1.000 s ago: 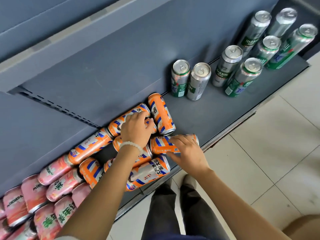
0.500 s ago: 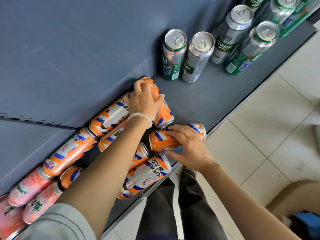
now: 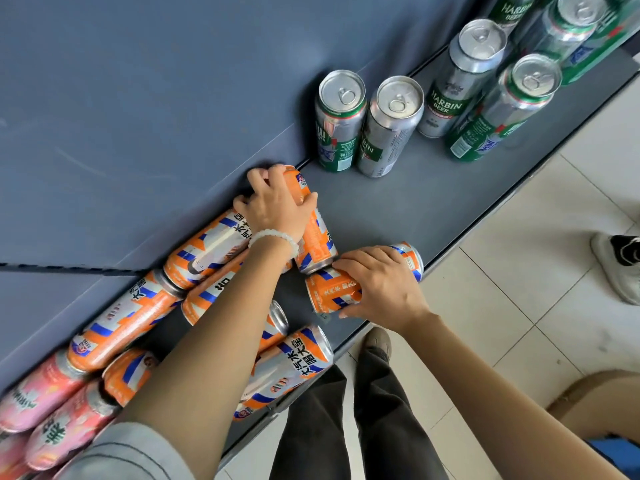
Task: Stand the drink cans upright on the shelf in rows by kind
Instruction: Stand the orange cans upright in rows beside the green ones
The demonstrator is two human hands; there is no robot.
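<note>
On the shelf (image 3: 433, 209), each hand has its fingers curled round a toppled orange can: left hand (image 3: 277, 206) on the rear can (image 3: 313, 233), right hand (image 3: 377, 282) on the front can (image 3: 334, 292). Next, I'd judge, tip both upright beside the standing green cans (image 3: 341, 123).

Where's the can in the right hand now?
Head view, centre: orange can lying on the shelf's front edge, under the right hand, beside the left hand's can.

Left hand (image 3: 277, 206) grips an orange can (image 3: 313, 233) lying by the shelf (image 3: 433, 202) back wall. Right hand (image 3: 377, 282) grips another orange can (image 3: 337, 289) lying near the front edge. More orange cans (image 3: 124, 317) and pink cans (image 3: 52, 410) lying at left. Beer cans (image 3: 391, 129) upright at right.
</note>
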